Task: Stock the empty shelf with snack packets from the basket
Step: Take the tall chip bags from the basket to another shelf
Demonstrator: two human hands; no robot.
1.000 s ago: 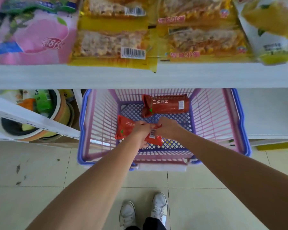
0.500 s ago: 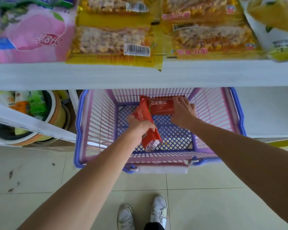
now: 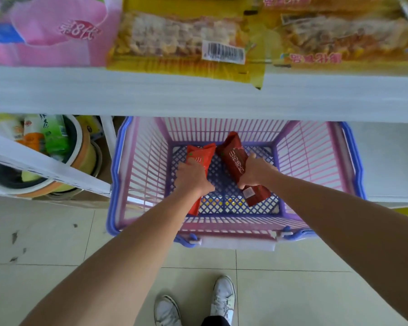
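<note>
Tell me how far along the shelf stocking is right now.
Done: the basket shows no other packets on its floor, so these look like the last two. In hand: the left hand grips the bright red packet, the right hand grips the dark red packet, both inside the basket. Left: lifting both out and shelving them.

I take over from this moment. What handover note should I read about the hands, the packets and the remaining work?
The left hand grips the bright red packet; the right hand grips the dark red packet.
Both are within the basket; no other packet shows there.
Done: both grasped.
To do: lift them out and set them on the bare white shelf right of the basket, probably the empty one.
</note>
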